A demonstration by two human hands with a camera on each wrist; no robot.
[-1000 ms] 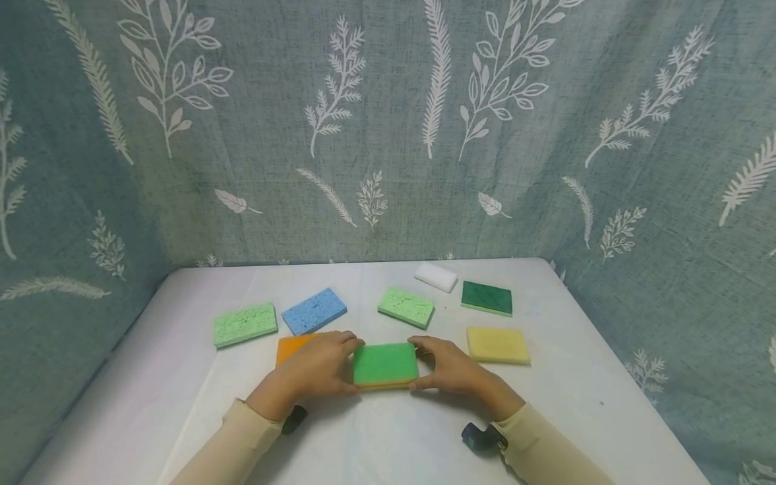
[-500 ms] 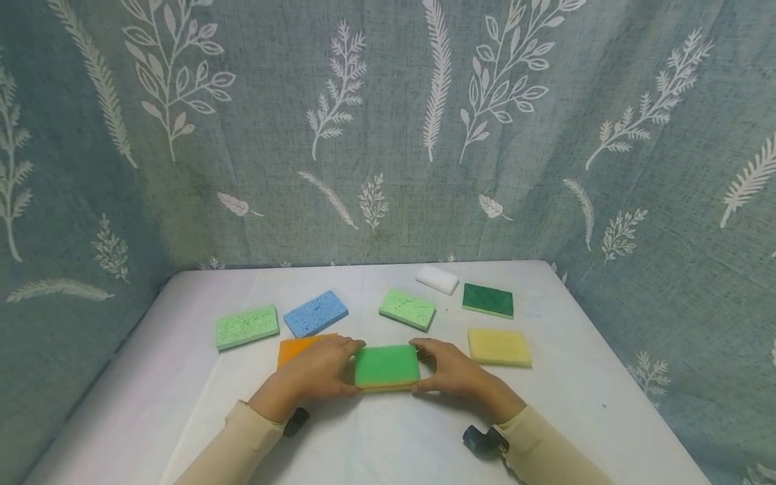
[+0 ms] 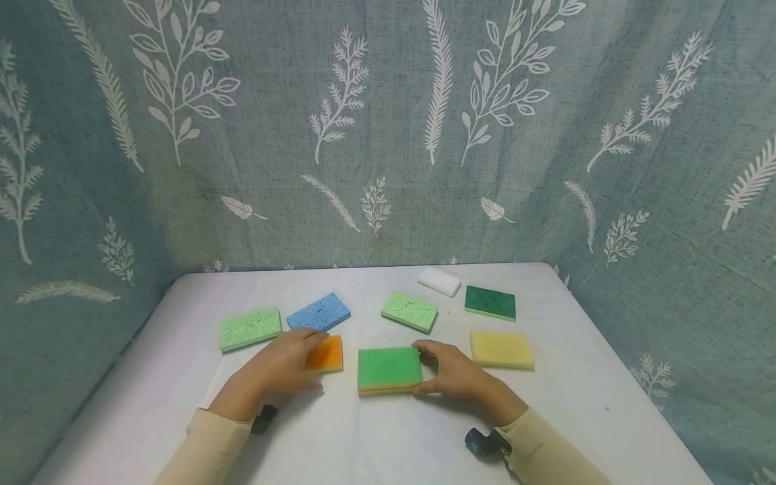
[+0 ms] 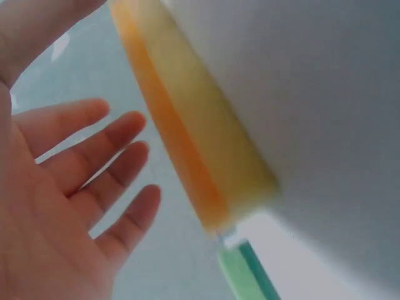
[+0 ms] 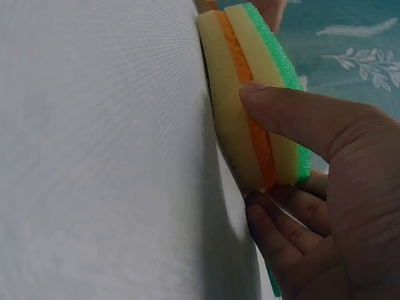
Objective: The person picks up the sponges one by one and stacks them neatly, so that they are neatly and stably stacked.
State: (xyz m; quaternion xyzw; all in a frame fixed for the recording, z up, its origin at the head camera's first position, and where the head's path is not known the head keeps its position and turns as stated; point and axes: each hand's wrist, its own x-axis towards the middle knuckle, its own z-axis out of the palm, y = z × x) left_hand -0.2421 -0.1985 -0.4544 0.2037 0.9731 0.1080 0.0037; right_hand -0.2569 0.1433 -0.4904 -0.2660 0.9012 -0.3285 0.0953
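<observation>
Probably best to treat the green-topped sponge point(image 3: 389, 367) and the lower sponge point(image 5: 225, 94) beneath, near the middle of the counter point(image 3: 376, 444) with edges nearly flush, as a pair easily knocked askew. Use the right hand point(image 3: 448, 370) as a light brace, without squeezing hard enough to bow the soft layers. For the loose orange sponge point(image 3: 328, 355), just left of the pair, flat and orange side up, take the near and far edges evenly with the left hand point(image 3: 281, 364), clear of the blue sponge point(image 3: 319, 312) behind; if lifting, lift straight up. As for pose: clamped with the right hand on the right end of the pair, thumb along the near side, fingers round the far side; spread apart with the left, fingers fairly straight beside the loose orange sponge, with contact hard to tell. Angled inward with both hands.
</observation>
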